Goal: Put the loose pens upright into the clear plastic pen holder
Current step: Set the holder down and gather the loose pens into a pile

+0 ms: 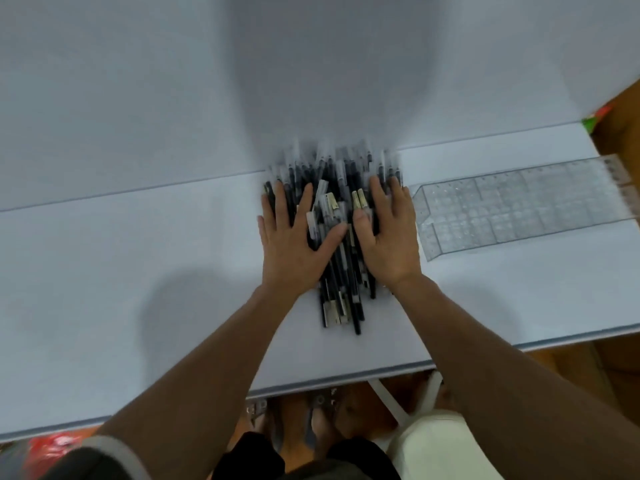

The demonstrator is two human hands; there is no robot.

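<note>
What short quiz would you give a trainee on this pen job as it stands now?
1. True or false: the left hand and the right hand both lie with fingers spread on the heap of black pens with clear caps.
2. Multiple choice: the clear plastic pen holder sits A) left of the heap, B) right of the heap, beside the right hand, C) on top of the heap.
3. Short answer: how many pens show in the holder?
Key: 1 true; 2 B; 3 none visible.
</note>
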